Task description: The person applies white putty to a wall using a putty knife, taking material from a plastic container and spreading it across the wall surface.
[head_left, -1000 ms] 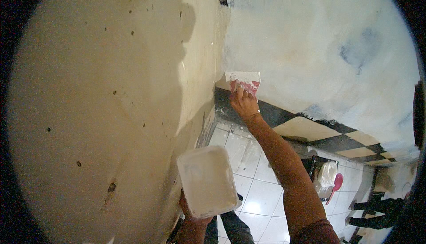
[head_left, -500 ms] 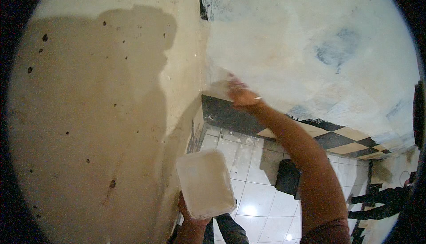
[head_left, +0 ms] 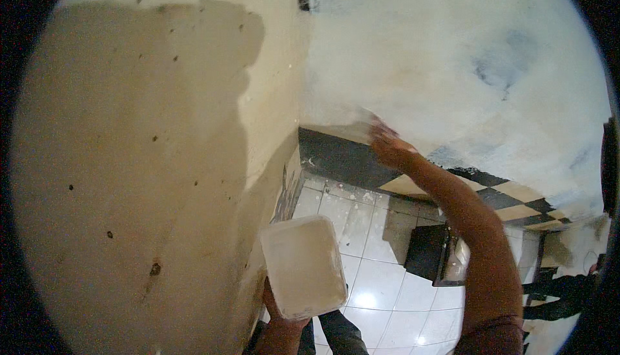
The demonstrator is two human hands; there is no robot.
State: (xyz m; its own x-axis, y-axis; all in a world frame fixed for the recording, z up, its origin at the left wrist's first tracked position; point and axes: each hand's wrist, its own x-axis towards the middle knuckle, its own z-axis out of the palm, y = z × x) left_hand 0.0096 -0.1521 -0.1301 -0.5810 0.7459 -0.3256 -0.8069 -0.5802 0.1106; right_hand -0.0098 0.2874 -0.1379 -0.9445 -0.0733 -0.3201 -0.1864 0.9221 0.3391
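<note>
My right hand (head_left: 389,147) is stretched out against the whitish plastered wall (head_left: 452,51) and grips a flat putty blade (head_left: 349,121), which is blurred and pressed on the wall just above the dark tiled skirting (head_left: 336,156). My left hand (head_left: 282,311) is low near my body and holds up a white rectangular tray (head_left: 302,266) coated with pale filler. The tray sits close to the corner where the beige wall (head_left: 142,161) meets the plastered one.
White floor tiles (head_left: 381,277) lie below, bordered by black and cream checker tiles (head_left: 510,203). A dark box-like object (head_left: 428,253) stands on the floor beside my right arm. Another person's legs (head_left: 562,287) show at the far right.
My right hand has swept the blade to the left along the wall's lower part, staying low, and the view shifted. The tray in my left hand stayed almost still.
</note>
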